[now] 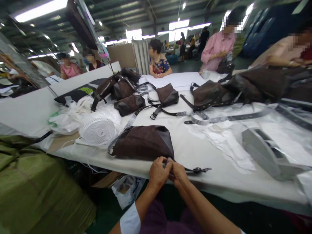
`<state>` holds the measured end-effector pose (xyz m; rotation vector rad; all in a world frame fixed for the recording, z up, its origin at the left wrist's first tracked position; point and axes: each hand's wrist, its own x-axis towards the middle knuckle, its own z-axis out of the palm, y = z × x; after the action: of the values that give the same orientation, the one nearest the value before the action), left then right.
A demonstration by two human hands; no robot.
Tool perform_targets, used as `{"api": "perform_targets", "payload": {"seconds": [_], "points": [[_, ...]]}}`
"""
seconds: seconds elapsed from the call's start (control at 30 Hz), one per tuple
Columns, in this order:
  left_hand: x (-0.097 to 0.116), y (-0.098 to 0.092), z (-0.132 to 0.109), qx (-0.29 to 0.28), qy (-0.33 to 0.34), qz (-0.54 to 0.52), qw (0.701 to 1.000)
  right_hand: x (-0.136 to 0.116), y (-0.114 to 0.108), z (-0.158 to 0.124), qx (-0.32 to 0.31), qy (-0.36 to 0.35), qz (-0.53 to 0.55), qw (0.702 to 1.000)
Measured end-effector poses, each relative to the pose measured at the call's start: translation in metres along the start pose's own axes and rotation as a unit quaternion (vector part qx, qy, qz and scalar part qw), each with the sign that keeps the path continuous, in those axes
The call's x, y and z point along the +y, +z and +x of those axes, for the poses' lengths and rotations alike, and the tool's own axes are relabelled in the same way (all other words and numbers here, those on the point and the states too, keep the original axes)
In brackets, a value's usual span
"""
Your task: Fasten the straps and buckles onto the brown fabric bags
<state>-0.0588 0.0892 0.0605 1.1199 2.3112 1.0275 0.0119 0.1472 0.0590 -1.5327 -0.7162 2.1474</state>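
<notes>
A dark brown bag point(143, 143) with black leather-like end panels lies on its side near the front edge of the table. At its near right corner, my left hand point(158, 172) and my right hand point(178, 172) meet with fingers pinched together on the bag's strap. The fingers cover most of the piece they hold. From behind my right hand, the black strap point(192, 169) runs right along the table, ending in a buckle point(198, 170).
A white fan point(98, 130) stands left beside crumpled plastic point(65, 118). More brown bags point(129, 104) and straps lie farther back. A grey tape dispenser-like device point(270, 152) sits right. A green sack point(36, 188) is lower left. People point(159, 61) are across the table.
</notes>
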Motion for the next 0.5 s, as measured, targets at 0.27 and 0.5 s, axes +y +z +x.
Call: {"api": "perform_targets", "payload": {"seconds": [0.27, 0.5], "points": [[-0.01, -0.006, 0.02, -0.077, -0.007, 0.016, 0.997, 0.01, -0.012, 0.02, -0.083, 0.038, 0.12, 0.989], [-0.021, 0.022, 0.033, 0.009, -0.036, -0.111, 0.993, 0.009, -0.023, 0.028, -0.109, 0.023, 0.143, 0.983]]}}
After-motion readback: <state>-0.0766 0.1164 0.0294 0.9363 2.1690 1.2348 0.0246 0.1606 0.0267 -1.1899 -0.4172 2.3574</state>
